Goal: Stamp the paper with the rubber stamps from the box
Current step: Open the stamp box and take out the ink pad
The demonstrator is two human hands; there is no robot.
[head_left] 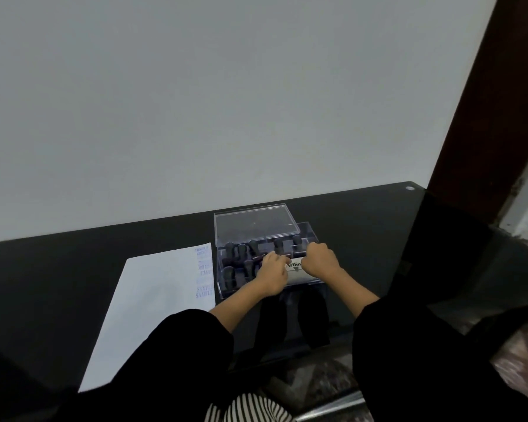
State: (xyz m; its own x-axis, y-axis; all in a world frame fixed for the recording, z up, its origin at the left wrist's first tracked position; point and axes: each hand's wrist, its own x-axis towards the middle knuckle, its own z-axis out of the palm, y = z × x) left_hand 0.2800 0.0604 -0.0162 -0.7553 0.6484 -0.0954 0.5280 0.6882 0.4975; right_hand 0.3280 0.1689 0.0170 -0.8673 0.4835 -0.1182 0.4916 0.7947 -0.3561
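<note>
Head view: clear plastic box, lid raised.
Stamps: dark rounded handles inside box.
Label: white, "Artlin".
Paper: left of box, blue "SAMPLE" prints.
Left hand: in box, grip unclear.
Right hand: curled, hold unclear.

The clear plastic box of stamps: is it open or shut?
Open: its transparent lid stands raised behind the clear plastic box; left hand and right hand reach inside.
</note>
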